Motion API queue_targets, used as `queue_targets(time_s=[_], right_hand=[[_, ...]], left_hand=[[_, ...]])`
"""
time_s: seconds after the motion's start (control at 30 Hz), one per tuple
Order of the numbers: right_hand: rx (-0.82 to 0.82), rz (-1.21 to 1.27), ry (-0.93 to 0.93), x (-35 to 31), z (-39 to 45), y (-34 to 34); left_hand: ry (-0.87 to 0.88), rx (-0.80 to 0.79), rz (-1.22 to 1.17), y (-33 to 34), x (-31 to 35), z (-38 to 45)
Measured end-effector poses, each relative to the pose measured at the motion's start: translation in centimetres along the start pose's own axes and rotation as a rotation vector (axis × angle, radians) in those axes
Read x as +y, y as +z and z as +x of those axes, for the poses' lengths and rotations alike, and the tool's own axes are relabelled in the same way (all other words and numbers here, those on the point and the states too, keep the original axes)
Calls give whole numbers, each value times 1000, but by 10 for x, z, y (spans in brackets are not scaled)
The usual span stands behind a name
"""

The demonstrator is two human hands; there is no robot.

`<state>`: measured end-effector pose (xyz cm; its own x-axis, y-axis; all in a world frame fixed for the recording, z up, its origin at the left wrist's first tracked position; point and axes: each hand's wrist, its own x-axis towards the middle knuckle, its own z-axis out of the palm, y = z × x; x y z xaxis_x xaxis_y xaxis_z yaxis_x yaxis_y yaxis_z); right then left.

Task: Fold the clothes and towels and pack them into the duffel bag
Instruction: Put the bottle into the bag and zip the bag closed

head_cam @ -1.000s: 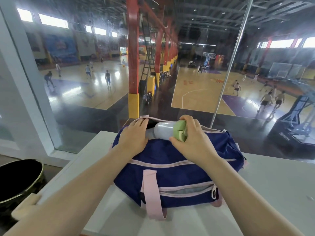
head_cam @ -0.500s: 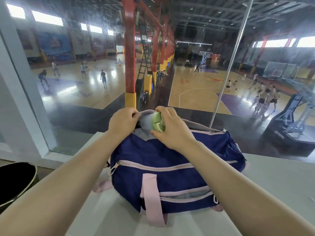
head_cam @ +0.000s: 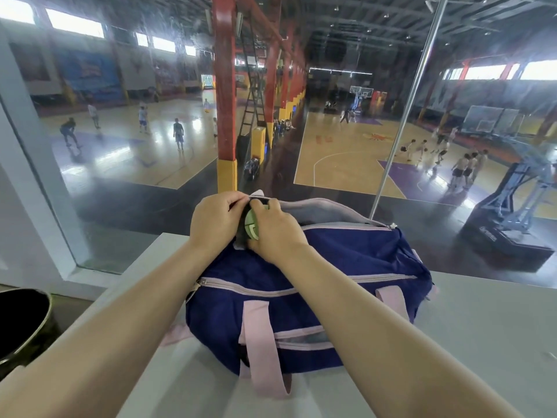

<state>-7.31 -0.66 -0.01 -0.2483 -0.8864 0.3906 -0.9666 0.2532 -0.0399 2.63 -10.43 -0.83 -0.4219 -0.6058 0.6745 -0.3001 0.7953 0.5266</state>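
**Inspector:** Site is a glazed gallery above an indoor basketball hall. A pale grey counter (head_cam: 482, 342) runs along the window, and a round black bin (head_cam: 21, 324) stands low at the left edge. State the item under work.

**Assistant:** One navy fabric duffel bag with pale pink straps and zip trim (head_cam: 316, 297), lying on the counter just beside the glass. Its top opening is unzipped at the left end, and the grey lining shows there.

**Inspector:** Hands?

**Assistant:** The left hand (head_cam: 215, 226) pinches the bag's upper edge at the opening, fingers curled on the fabric. The right hand (head_cam: 275, 230) is wrapped over a bottle with a light green lid (head_cam: 251, 229), fingers closed round the cap end. Only the lid shows; the body sits inside the bag.

**Inspector:** Clothes and towels?

**Assistant:** None visible outside the bag. Whether any lie within cannot be told.

**Inspector:** Step in hand?

**Assistant:** In my judgement, late packing: the bottle is being seated in the end of the bag while the mouth is held wide.

**Inspector:** Next requirement?

**Assistant:** Likely push the lid below the zip line, free both hands, then draw the top zip closed without snagging the lining.
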Motion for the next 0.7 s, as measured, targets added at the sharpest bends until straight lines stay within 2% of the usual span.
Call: queue_targets(time_s=[0.17, 0.33, 0.43, 0.6, 0.7], right_hand=[[-163, 180, 239, 8, 21, -14], [-219, 202, 70, -1, -16, -25], [-163, 198, -5, -1, -23, -24], [-15, 119, -5, 2, -12, -10], [-86, -6, -113, -7, -10, 1]], left_hand=[[-42, 34, 16, -3, -6, 11], [-140, 2, 46, -4, -19, 24], [-145, -16, 36, -3, -16, 20], [-131, -28, 20, -11, -10, 15], [-107, -46, 45, -8, -13, 8]])
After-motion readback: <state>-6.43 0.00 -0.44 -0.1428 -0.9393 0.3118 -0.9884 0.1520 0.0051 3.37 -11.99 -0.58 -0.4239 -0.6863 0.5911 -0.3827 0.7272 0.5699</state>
